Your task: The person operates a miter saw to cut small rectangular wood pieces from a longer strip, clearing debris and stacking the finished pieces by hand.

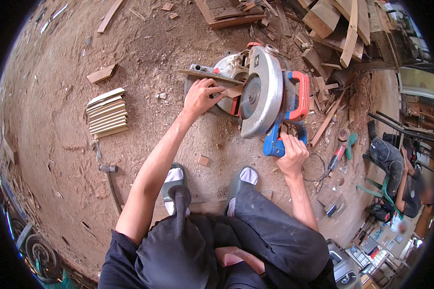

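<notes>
A miter saw with a grey blade guard and a blue and red body sits on the dirt floor in front of me. My right hand is wrapped round its blue handle. At the saw's left side, my left hand rests by the metal fence, its fingers closed on a small piece of wood. The wood's right end lies close to the blade guard. The guard hides the blade's lower edge and the contact with the wood.
A stack of cut wood strips lies left, with a hammer below it. Lumber offcuts pile up at the far right. An angle grinder with a cord lies right. Another person sits beyond, near a green chair.
</notes>
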`<state>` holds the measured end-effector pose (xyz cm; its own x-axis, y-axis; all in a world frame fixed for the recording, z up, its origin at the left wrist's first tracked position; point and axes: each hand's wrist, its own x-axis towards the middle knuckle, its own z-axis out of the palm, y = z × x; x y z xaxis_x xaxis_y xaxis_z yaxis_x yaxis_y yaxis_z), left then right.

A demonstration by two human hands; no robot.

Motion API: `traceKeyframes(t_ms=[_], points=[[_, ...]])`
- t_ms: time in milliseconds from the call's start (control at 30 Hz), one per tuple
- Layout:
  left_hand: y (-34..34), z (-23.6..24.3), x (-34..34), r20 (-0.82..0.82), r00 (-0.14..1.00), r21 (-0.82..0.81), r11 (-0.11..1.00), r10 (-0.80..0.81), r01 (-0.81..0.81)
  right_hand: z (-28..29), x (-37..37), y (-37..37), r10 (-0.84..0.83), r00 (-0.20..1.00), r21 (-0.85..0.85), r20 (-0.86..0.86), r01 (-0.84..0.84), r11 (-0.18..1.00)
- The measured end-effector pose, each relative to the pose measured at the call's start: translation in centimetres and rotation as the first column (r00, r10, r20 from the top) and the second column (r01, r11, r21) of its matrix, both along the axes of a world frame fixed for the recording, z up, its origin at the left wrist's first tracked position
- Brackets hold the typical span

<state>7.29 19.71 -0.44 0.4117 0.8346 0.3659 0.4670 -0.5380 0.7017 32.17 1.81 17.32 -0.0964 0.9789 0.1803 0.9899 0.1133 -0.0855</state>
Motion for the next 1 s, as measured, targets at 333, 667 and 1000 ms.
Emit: traceKeyframes(t_ms=[333, 667, 1000], points=[[0.0, -0.1, 0.0, -0.023, 1.0, -0.025, 1.0, -0.014, 0.013, 0.7, -0.2, 0.3, 0.01, 0.999, 0.02, -0.032, -0.009, 1.0], [-0.1, 0.0, -0.1, -0.055, 0.998, -0.021, 1.0, -0.01, 0.009, 1.2, -0.3, 0.5, -0.007, 1.0, -0.001, -0.025, 0.007, 1.0], [-0.1, 0.3, -0.1, -0.077, 0.997, 0.0, 1.0, 0.001, -0.001, 1.0, -0.2, 0.5, -0.001, 0.999, 0.0, -0.034, 0.001, 1.0]])
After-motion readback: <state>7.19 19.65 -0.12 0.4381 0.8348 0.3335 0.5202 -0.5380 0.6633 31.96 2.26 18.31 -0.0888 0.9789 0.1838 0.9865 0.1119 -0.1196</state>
